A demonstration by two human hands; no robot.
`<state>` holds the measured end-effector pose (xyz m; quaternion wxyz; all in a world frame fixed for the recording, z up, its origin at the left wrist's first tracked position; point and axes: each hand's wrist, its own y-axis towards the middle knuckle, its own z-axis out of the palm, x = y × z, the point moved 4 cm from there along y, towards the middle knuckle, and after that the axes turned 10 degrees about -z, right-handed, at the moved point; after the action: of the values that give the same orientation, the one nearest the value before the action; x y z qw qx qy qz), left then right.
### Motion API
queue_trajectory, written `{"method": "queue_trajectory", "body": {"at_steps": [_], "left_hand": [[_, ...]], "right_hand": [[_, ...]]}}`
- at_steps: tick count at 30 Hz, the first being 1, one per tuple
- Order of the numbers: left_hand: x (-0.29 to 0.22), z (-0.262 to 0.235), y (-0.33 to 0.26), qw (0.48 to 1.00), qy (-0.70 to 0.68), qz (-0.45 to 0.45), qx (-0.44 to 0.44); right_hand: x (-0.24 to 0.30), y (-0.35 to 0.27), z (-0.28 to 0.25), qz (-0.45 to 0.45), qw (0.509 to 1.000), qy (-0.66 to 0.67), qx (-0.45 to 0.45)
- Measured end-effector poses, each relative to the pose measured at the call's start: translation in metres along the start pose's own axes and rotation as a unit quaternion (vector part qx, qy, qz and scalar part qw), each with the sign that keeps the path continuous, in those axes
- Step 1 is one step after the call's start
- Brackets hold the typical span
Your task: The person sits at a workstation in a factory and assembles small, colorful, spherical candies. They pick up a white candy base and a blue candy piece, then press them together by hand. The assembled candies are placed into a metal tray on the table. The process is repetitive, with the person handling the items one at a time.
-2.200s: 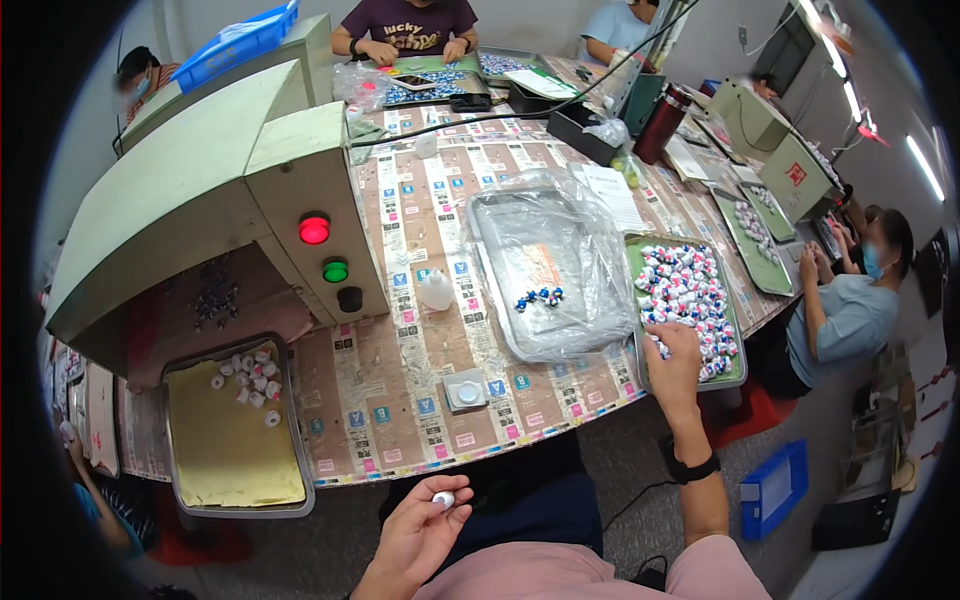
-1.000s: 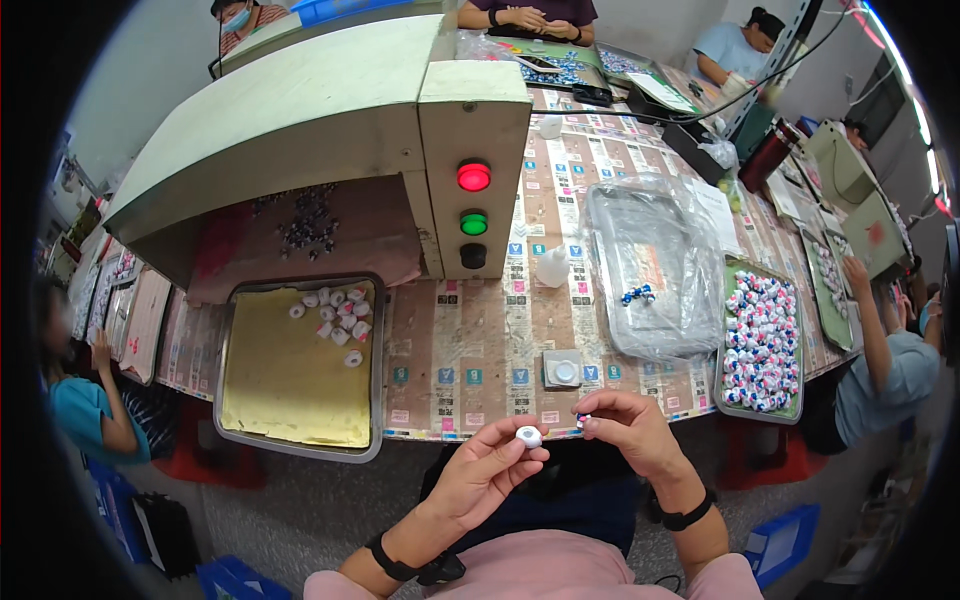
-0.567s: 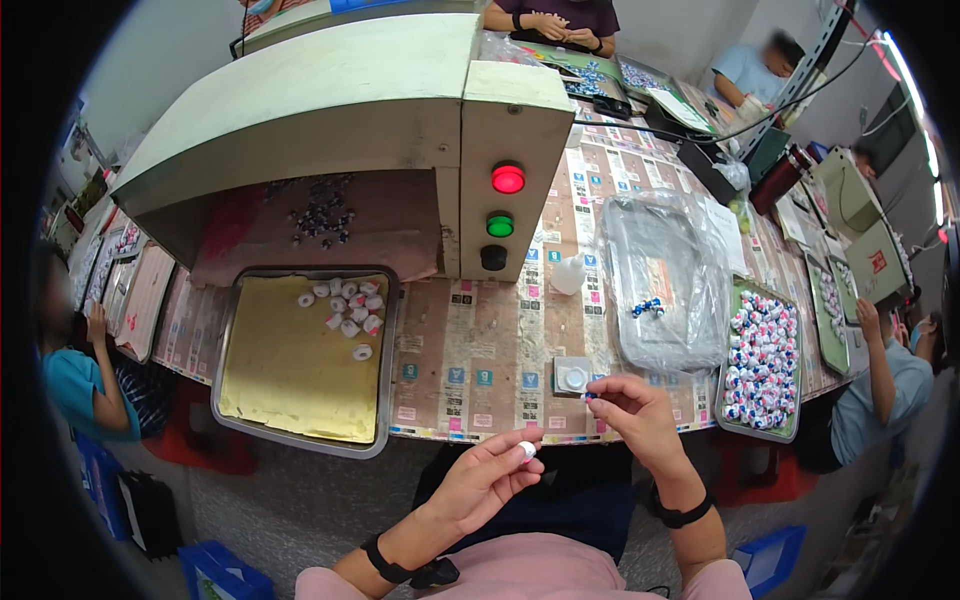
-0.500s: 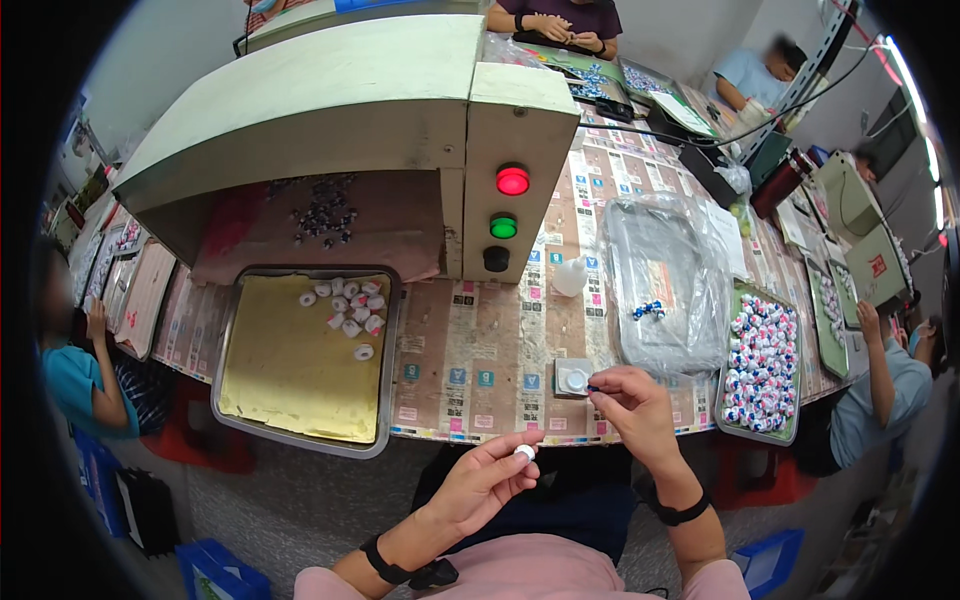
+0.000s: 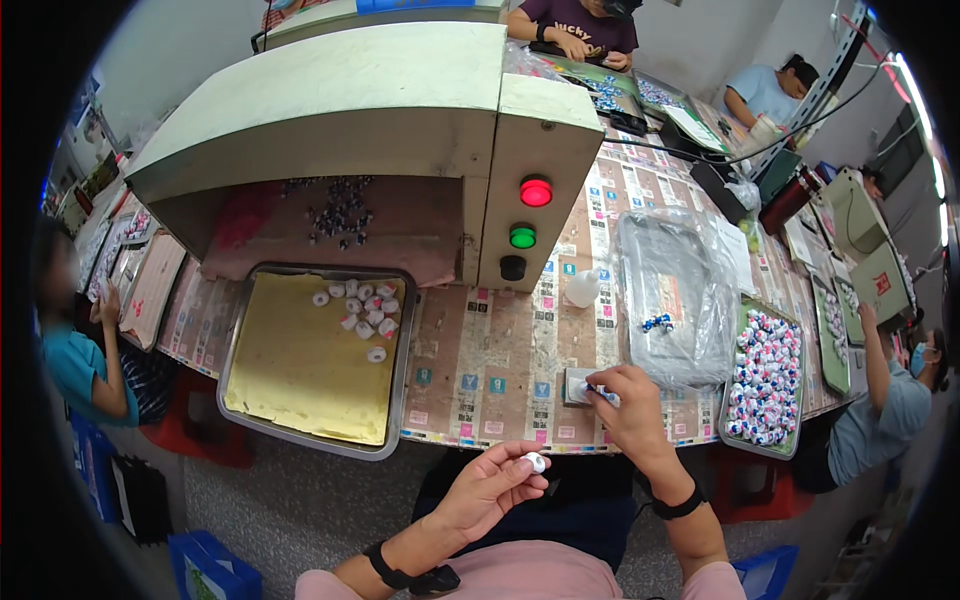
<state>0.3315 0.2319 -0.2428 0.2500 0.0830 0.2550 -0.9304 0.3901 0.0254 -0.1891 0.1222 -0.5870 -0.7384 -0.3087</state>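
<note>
Between the fingers and thumb of my left hand (image 5: 488,487) is a small round white piece (image 5: 536,462), held just off the table's front edge. My right hand (image 5: 636,412) is over a small pale block (image 5: 577,386) near that edge, its fingers pinched on a small blue piece (image 5: 603,394). The fingers partly cover both the piece and the block. Farther off, a few blue pieces (image 5: 657,323) lie on a plastic-covered tray (image 5: 637,262). A metal tray (image 5: 300,385) on the left, lined with yellow, bears several white round pieces (image 5: 377,354).
A cream tunnel-shaped machine (image 5: 330,95) with a red and a green light covers the back left, with dark blue pieces inside. A white squeeze bottle (image 5: 582,288) stands mid-table. Right of me is a tray (image 5: 728,425) full of white, blue and pink pieces. Other people sit around.
My right hand has shifted left and now covers part of the pale block whose round white top showed before. The left hand keeps its white piece, now turned slightly. The whole view has shifted a little.
</note>
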Motion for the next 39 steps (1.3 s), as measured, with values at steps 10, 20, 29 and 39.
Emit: {"method": "queue_trajectory", "body": {"at_steps": [10, 20, 29, 39], "left_hand": [[0.003, 0.007, 0.011, 0.999, 0.0, 0.013, -0.035], [0.006, 0.012, 0.014, 0.999, 0.017, 0.007, -0.027], [0.003, 0.011, 0.01, 0.987, 0.135, 0.054, -0.075], [-0.01, 0.027, 0.006, 0.979, 0.164, 0.11, -0.055]], "right_hand": [[0.046, -0.036, -0.02, 0.081, 0.965, 0.248, 0.023], [0.051, -0.051, -0.013, 0.102, 0.938, 0.33, 0.038], [0.046, -0.057, -0.004, 0.048, 0.947, 0.315, 0.044], [0.064, -0.049, -0.019, 0.014, 0.969, 0.246, -0.007]]}}
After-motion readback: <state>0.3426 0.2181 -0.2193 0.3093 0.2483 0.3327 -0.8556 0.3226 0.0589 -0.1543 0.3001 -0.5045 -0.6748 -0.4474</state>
